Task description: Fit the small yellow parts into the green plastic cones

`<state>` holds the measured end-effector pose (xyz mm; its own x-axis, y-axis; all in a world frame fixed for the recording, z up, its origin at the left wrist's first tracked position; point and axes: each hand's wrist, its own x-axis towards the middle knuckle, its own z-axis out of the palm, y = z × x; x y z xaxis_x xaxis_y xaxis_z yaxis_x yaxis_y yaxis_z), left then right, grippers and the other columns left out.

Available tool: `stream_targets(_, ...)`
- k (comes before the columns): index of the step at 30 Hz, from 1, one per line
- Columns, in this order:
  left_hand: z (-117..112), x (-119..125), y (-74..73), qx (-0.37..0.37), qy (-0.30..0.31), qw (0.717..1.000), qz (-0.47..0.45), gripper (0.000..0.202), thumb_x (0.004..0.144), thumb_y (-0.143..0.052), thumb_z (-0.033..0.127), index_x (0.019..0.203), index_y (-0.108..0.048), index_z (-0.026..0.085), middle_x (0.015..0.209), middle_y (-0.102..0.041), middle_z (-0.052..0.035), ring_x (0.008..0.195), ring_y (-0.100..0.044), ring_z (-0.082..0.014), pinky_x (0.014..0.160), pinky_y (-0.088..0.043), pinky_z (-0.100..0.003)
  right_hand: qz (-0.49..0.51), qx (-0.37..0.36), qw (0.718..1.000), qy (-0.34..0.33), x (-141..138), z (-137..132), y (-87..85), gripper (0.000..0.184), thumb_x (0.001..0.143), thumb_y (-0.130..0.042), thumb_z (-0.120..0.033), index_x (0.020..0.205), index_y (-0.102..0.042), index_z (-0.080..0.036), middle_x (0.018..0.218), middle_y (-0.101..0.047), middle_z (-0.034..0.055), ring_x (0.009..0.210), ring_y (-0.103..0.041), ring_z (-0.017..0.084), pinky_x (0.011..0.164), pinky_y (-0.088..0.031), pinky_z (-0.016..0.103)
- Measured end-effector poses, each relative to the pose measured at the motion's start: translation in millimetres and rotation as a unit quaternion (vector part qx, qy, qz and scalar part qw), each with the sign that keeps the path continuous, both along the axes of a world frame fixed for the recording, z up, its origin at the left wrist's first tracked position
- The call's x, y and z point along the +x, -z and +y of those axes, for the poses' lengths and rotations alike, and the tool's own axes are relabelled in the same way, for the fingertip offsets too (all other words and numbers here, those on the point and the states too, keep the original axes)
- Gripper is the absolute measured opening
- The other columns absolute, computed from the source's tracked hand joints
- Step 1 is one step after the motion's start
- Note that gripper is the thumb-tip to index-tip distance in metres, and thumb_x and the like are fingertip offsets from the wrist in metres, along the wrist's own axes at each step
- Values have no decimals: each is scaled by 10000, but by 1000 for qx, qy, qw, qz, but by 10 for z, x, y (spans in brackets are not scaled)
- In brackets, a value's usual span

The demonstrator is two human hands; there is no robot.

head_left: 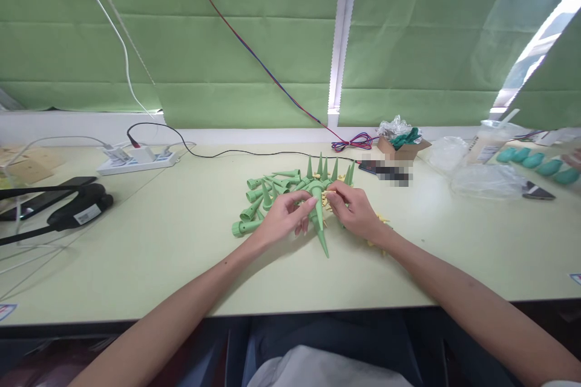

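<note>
My left hand (284,217) pinches the wide top of a long green cone spike (319,217), whose tip points toward me. My right hand (354,208) is closed beside the same end, fingertips on a small pale yellow piece that I cannot make out clearly. Behind both hands lies a pile of green cone spikes (267,190), some lying flat and several standing upright (324,168). Small yellow pieces (381,217) are scattered under and right of my right hand.
A white power strip (136,160) with cables sits far left, a black device (79,208) at the left edge. At the back right are a cardboard box (402,146), clear plastic bags (485,180), teal parts (540,160) and a phone (538,191).
</note>
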<state>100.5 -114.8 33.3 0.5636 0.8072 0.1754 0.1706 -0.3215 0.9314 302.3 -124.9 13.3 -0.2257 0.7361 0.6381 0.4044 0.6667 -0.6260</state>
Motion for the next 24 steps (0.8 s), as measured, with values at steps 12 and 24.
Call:
stream_targets(12, -25, 43, 41, 48, -67, 997, -2, 320, 843, -699, 472, 915, -601, 176, 565, -510, 51, 460, -505, -110, 452, -384, -223, 21, -38, 999, -4, -16, -27, -13, 357, 1048, -405, -433, 756, -415, -229, 553, -427, -47, 489, -375, 118, 514, -303, 275)
stream_targets(24, 50, 47, 184, 182, -95, 978, -28, 289, 831, -741, 408, 925, -602, 173, 947, -528, -22, 554, -507, -62, 487, -482, -229, 11, -35, 999, -3, -34, -32, -18, 407, 1060, -368, -419, 700, -315, -237, 512, -380, -49, 464, -365, 124, 497, -271, 288)
